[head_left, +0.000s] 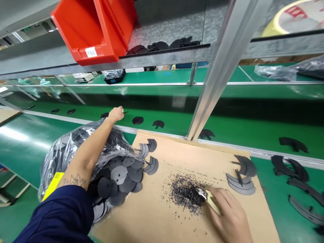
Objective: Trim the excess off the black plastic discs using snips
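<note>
Head view | right hand (pixel 231 212) squeezes yellow cutters (pixel 202 193) by the black crumbs (pixel 186 190) | left hand (pixel 116 114) is over the green belt (pixel 174 118), grip can't be told | best to snip low, so bits land on cardboard (pixel 152 212)

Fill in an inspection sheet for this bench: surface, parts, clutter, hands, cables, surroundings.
Surface: brown cardboard sheet on green bench
Parts: dark discs spilling from clear plastic bag; dark curved pieces on cardboard and bench
Clutter: heap of small black scraps, specks scattered around it
Left hand: over green strip behind bench; grip unclear
Right hand: holds pale-yellow-handled cutters, tips at scraps
Cables: nothing seen
Surroundings: metal post; red bin and tape roll on shelf above
</note>
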{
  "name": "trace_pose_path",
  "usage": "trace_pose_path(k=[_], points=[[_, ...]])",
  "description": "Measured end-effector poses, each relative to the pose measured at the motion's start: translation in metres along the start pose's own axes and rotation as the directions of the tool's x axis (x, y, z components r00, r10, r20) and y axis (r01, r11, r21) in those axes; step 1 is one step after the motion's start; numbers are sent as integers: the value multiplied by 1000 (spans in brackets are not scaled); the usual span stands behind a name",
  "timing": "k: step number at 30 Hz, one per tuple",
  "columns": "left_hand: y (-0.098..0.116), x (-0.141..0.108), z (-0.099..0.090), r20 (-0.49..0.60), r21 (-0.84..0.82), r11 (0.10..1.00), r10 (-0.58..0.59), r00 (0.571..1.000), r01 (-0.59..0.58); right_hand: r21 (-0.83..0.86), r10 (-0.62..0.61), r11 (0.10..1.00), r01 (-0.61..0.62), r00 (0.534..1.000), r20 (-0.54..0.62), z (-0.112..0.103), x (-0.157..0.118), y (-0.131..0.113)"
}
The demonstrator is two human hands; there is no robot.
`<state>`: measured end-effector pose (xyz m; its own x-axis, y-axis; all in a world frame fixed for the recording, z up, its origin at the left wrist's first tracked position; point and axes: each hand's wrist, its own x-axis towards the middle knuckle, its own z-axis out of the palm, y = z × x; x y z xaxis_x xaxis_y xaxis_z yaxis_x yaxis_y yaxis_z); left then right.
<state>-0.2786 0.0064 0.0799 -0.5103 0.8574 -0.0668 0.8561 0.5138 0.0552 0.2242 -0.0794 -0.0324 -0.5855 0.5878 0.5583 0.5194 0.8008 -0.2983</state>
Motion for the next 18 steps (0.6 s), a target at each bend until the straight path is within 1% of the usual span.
trace_pose_path(k=[2,3,4,5,6,7,8,9,11,12,14,15,16,17,18], points=[[8,-21,-14,-41,-25,998,60,997,-61,59,-2,998,3,1000,-8,-2,3,-7],[12,-36,-20,-47,-45,992,112,993,-114,100,-2,995,3,1000,-13,-2,5,-12],[16,-54,-24,-41,-70,983,166,985,-169,149,-1,989,3,1000,-13,-2,7,-18],[22,-74,-27,-29,-107,963,245,969,-247,203,0,979,3,1000,-11,-2,9,-25],[28,-98,-27,-31,-196,884,426,904,-423,256,3,967,0,1000,-10,0,11,-33],[35,-123,-26,-29,-283,770,589,807,-572,304,7,953,-3,1000,-14,1,14,-42],[42,-149,-23,-20,-358,656,705,709,-664,346,14,938,-6,1000,-20,3,16,-52],[49,-174,-18,-3,-414,569,780,626,-710,377,24,926,-13,999,-25,6,20,-62],[62,-217,-2,41,-515,469,849,527,-717,439,33,898,-26,999,-8,10,26,-80],[67,-235,8,63,-544,452,862,503,-707,480,26,877,-33,999,21,11,29,-87],[69,-260,27,102,-608,448,863,495,-656,576,5,816,-57,996,93,13,32,-96],[66,-268,36,115,-623,457,856,504,-635,615,8,784,-84,992,125,14,32,-98],[61,-273,43,121,-616,475,845,521,-629,641,29,758,-124,987,156,14,31,-98],[53,-277,48,120,-571,509,828,547,-644,651,74,738,-179,980,185,14,30,-97],[44,-279,53,112,-479,559,803,585,-676,649,136,720,-244,968,213,14,27,-94]])
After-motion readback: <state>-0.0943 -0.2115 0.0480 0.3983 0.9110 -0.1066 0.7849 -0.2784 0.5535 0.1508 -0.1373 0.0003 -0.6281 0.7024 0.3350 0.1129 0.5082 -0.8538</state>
